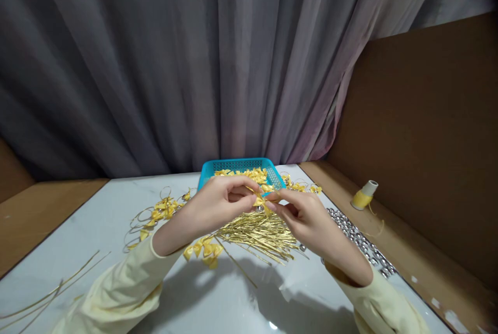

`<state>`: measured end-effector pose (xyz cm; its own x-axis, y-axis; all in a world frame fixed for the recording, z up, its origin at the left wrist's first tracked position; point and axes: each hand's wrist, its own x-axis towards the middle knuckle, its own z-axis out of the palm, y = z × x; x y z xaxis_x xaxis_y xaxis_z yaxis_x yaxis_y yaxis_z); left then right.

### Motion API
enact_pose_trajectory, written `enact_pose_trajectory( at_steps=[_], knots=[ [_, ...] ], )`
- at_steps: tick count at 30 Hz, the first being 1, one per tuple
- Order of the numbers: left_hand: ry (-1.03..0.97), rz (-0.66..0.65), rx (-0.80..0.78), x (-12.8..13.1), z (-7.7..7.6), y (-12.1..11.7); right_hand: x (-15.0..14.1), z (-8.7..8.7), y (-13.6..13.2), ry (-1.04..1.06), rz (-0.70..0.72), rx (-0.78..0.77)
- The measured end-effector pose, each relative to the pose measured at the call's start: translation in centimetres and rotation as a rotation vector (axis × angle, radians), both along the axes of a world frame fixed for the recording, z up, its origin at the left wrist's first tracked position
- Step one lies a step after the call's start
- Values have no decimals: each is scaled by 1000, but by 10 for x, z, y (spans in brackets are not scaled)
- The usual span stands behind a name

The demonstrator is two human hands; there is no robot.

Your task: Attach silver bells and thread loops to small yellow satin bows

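Both my hands meet in the middle, raised over the table. My left hand (227, 198) pinches one side of a small yellow ribbon bow (260, 201) between thumb and fingertips. From the other side my right hand (301, 209) grips the same bow, its thumb and forefinger pressed together. Some of the bow is hidden by my fingers. Below the hands lies a heap of gold twist ties (259, 233). Several loose yellow bows (204, 251) lie in front of my left wrist.
Behind my hands stands a blue basket (238, 165) holding yellow bows. Tied bows with wire loops (165, 208) lie left of it. Silver bells (363, 246) cover the table's right edge. A yellow ribbon spool (363, 196) stands on the brown board at right. Long gold strands (50, 292) lie front left.
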<state>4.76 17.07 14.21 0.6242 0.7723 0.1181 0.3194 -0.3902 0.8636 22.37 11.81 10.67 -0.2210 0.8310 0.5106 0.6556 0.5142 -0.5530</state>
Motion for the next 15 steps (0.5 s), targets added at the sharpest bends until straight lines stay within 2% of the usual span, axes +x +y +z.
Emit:
enact_pose_trajectory(
  at_steps=[8,15],
  knots=[
    [65,-81,148,-3,-8,3,3,0,1,2,29,-47],
    [193,-158,304,-4,-7,0,5,1,1,-3,64,-214]
  ],
)
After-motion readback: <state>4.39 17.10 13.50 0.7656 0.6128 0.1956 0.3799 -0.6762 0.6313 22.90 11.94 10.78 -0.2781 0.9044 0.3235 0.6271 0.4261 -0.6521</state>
